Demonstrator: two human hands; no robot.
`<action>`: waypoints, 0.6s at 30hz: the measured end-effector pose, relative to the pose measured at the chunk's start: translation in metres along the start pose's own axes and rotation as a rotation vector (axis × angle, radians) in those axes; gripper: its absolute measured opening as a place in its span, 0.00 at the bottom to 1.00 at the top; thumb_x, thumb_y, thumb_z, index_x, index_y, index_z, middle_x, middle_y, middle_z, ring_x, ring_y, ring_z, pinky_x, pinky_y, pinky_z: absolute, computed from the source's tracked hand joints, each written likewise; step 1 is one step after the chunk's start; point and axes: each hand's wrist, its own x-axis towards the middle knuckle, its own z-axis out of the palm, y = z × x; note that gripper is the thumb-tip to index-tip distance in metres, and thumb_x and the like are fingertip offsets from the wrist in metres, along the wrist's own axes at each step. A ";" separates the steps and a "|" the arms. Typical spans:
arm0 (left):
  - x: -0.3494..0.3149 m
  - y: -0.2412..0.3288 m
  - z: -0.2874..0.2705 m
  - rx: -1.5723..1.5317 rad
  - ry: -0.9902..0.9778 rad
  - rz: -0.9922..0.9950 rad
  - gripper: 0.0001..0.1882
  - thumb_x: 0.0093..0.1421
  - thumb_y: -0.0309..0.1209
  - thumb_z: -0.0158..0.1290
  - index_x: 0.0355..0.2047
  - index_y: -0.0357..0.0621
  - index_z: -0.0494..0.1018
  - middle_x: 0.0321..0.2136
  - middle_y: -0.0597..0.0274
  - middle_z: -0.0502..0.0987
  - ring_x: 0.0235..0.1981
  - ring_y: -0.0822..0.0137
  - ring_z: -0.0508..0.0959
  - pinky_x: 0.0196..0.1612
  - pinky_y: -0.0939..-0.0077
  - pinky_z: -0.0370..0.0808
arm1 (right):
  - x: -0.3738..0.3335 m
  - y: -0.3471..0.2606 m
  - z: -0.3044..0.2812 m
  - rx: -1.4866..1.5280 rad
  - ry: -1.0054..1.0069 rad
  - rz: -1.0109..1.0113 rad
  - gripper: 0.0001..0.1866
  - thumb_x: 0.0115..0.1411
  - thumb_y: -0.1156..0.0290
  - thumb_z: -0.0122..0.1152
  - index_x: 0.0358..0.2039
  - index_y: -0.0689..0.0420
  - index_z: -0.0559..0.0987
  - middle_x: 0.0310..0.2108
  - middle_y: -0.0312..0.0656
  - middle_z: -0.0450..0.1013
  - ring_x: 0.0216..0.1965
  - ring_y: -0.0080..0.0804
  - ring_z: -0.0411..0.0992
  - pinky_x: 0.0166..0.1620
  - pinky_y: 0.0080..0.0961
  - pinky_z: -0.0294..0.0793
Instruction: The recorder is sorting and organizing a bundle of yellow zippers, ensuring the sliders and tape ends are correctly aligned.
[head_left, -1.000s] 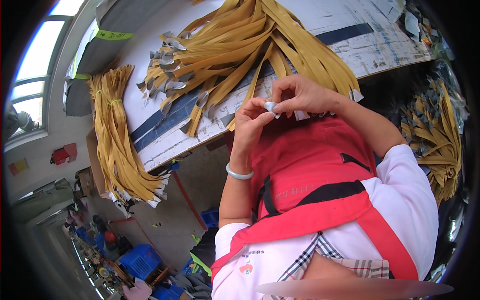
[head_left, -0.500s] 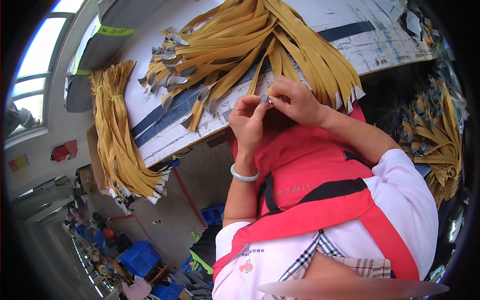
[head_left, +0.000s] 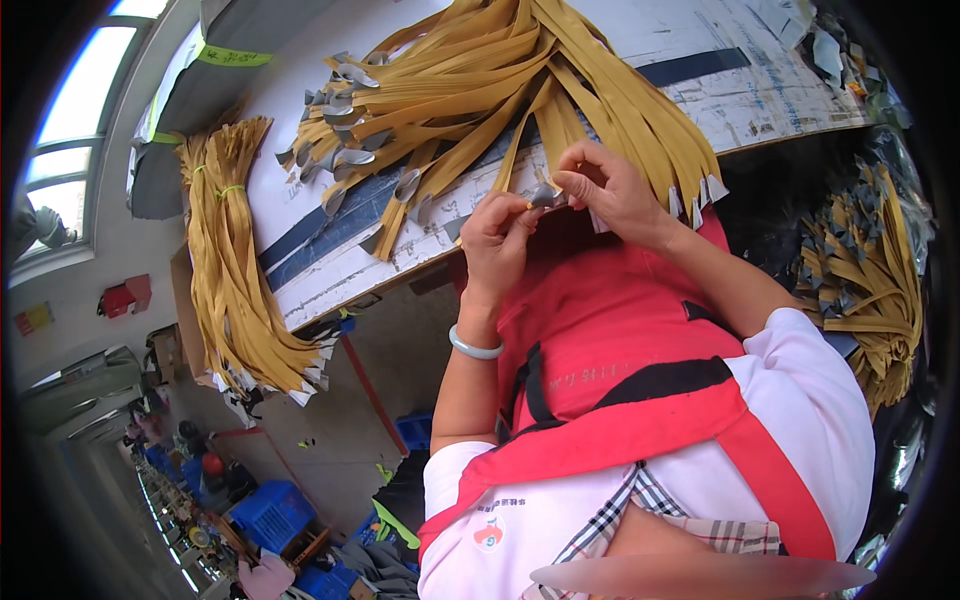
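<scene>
My left hand [head_left: 500, 235] pinches the end of a mustard-yellow strip between thumb and fingers. A grey tab [head_left: 543, 196] sticks out from its fingertips toward my right hand [head_left: 615, 195], whose curled fingers and thumb meet the tab's other side. Exactly where the right fingertips grip is partly hidden. Just beyond both hands, a big pile of long yellow strips [head_left: 470, 95] with grey curled tabs lies spread over the table. Below my right hand, several strip ends with white tips [head_left: 695, 200] hang over the table's near edge.
On the left, a tied bundle of yellow strips [head_left: 225, 250] hangs past the corner of the white table [head_left: 350, 285]. Another heap of grey-tipped strips [head_left: 870, 270] sits at the right. Dark blue bands [head_left: 695, 66] run across the tabletop. Blue crates [head_left: 275, 515] stand on the floor.
My right hand has shifted slightly right, with its thumb and forefinger now farther apart. The hands have drawn apart a little, and more of the grey tab shows between them.
</scene>
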 end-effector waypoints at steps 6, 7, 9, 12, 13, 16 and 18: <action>-0.004 0.029 -0.001 0.212 -0.024 0.088 0.06 0.53 0.14 0.58 0.27 0.34 0.71 0.24 0.56 0.72 0.23 0.66 0.74 0.27 0.76 0.69 | -0.006 -0.007 -0.017 -0.002 -0.206 0.186 0.12 0.66 0.65 0.61 0.29 0.58 0.74 0.22 0.30 0.69 0.21 0.14 0.65 0.24 0.14 0.65; -0.004 0.029 -0.006 0.203 0.021 0.133 0.06 0.54 0.14 0.58 0.27 0.34 0.71 0.24 0.57 0.72 0.23 0.68 0.74 0.27 0.77 0.70 | -0.008 -0.009 -0.018 -0.015 -0.195 0.168 0.12 0.66 0.64 0.61 0.29 0.57 0.74 0.22 0.29 0.68 0.20 0.14 0.64 0.23 0.13 0.64; 0.001 0.019 -0.051 0.015 0.383 0.010 0.03 0.64 0.20 0.54 0.32 0.36 0.72 0.26 0.64 0.74 0.25 0.75 0.75 0.28 0.82 0.71 | -0.003 -0.021 -0.035 -0.113 -0.063 0.183 0.12 0.66 0.63 0.61 0.29 0.56 0.74 0.21 0.28 0.68 0.21 0.13 0.64 0.24 0.13 0.63; 0.000 0.020 -0.099 0.183 0.722 0.003 0.12 0.66 0.23 0.53 0.50 0.38 0.70 0.34 0.63 0.74 0.31 0.76 0.75 0.33 0.84 0.74 | -0.013 -0.008 -0.064 -0.297 -0.003 0.225 0.14 0.65 0.61 0.62 0.30 0.57 0.75 0.21 0.33 0.70 0.23 0.22 0.70 0.27 0.22 0.69; -0.002 0.026 -0.094 0.199 0.689 0.013 0.11 0.66 0.22 0.53 0.48 0.38 0.72 0.35 0.62 0.74 0.32 0.75 0.75 0.33 0.83 0.74 | -0.025 -0.001 -0.067 -0.609 -0.090 0.125 0.14 0.63 0.60 0.62 0.30 0.58 0.75 0.22 0.37 0.73 0.24 0.30 0.73 0.29 0.28 0.71; -0.020 0.025 -0.069 0.320 0.384 0.069 0.07 0.63 0.20 0.55 0.42 0.39 0.76 0.35 0.61 0.75 0.32 0.71 0.75 0.34 0.81 0.74 | -0.049 0.014 -0.056 -1.101 -0.176 0.154 0.14 0.59 0.57 0.64 0.31 0.56 0.79 0.28 0.45 0.79 0.32 0.47 0.78 0.36 0.41 0.73; -0.025 0.027 -0.024 0.313 0.111 0.129 0.06 0.60 0.19 0.56 0.39 0.38 0.77 0.35 0.56 0.75 0.32 0.64 0.78 0.34 0.76 0.75 | -0.051 0.025 -0.052 -0.942 -0.147 0.238 0.12 0.58 0.61 0.65 0.30 0.57 0.79 0.28 0.45 0.78 0.33 0.45 0.77 0.37 0.39 0.73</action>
